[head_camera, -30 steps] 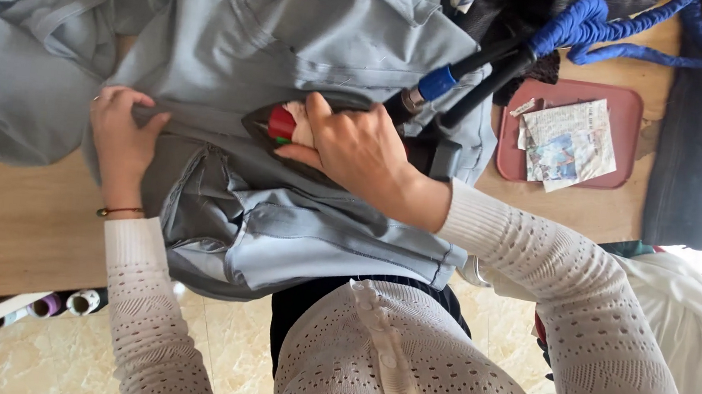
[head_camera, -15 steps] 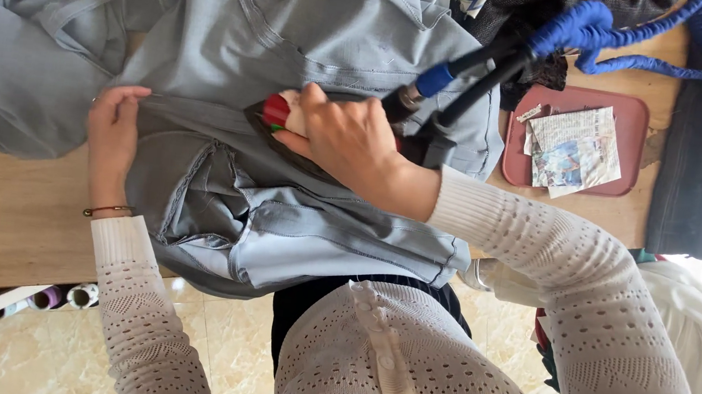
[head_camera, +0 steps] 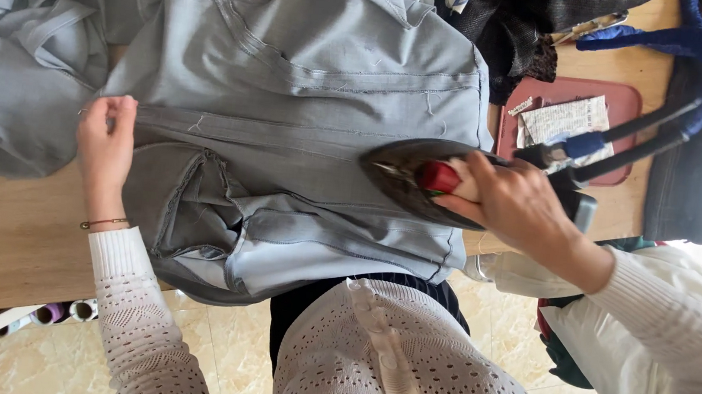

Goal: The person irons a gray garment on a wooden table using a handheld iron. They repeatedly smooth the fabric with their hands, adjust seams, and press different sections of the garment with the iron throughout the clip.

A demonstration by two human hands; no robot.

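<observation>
My right hand [head_camera: 517, 207] is closed around the red handle of the iron [head_camera: 422, 178], whose dark soleplate lies flat on the grey garment [head_camera: 307, 114] near the worktop's [head_camera: 0, 230] right end. My left hand [head_camera: 104, 145] pinches the garment's seam further left, fingers narrow on the cloth. The garment is spread across the wooden worktop, one part hanging over the near edge. A reddish tray [head_camera: 631, 100] holding papers sits just beyond the iron.

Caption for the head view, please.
Right hand presses an iron on grey garment; left hand holds its seam.
</observation>
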